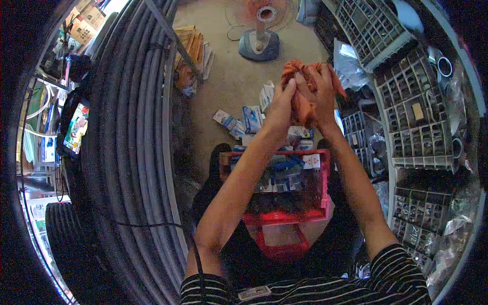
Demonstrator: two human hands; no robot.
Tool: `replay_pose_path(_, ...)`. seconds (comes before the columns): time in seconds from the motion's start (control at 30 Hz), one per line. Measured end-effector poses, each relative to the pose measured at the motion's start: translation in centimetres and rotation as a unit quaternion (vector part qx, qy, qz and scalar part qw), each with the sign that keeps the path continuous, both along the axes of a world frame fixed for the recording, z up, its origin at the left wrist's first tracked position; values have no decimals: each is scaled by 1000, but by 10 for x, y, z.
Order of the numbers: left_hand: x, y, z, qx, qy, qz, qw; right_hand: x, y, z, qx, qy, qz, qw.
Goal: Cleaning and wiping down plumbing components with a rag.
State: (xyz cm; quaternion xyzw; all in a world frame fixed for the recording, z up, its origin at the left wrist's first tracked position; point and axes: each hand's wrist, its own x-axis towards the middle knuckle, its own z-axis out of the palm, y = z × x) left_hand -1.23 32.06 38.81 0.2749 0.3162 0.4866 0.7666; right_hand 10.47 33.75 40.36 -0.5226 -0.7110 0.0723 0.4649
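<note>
Both arms reach forward beyond the red plastic crate (326,183). My left hand (284,103) and my right hand (322,95) are closed around a bunched orange cloth (305,108), whose loose corner hangs out past the right hand. Whether something is wrapped inside the cloth cannot be seen. Between my knees, the crate holds blue and clear packaged items (286,171) and has small white labels on its rim. Small blue-and-white boxes (252,119) lie in a loose pile on the floor beyond it.
Thick black coiled hose (145,152) fills a metal rack on the left. At the right stand grey grid-sided plastic crates (415,114), with clear plastic bags (349,68) beside them. A fan (259,45) stands on the floor ahead, and folded yellow-brown sacks (190,49) lie near the rack.
</note>
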Motion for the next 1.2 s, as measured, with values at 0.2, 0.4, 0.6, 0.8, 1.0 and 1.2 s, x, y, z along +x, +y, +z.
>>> replay_pose_path(0.2, -25, 9, -5, -96, -179, -17, 979, -26, -27, -9, -8, -175, 79, 981)
replay_pose_path(0.4, 8, -2, -5, -3, -59, 45, 997, -7, -13, 6, -8, -15, 66, 998)
replay_pose_path(0.6, -25, 8, 9, -70, -130, -36, 988, -19, -32, 7, -67, -104, 115, 986)
replay_pose_path(0.8, -34, 7, 9, -17, -20, -55, 998, -2, -22, 9, -40, -138, 124, 982)
replay_pose_path(1.0, -32, 8, 22, 32, 34, -72, 996, 14, -16, 22, 25, -95, -5, 995)
replay_pose_path(1.2, -13, 5, 24, 114, 192, -11, 975, 11, -18, 7, -115, 181, -13, 977)
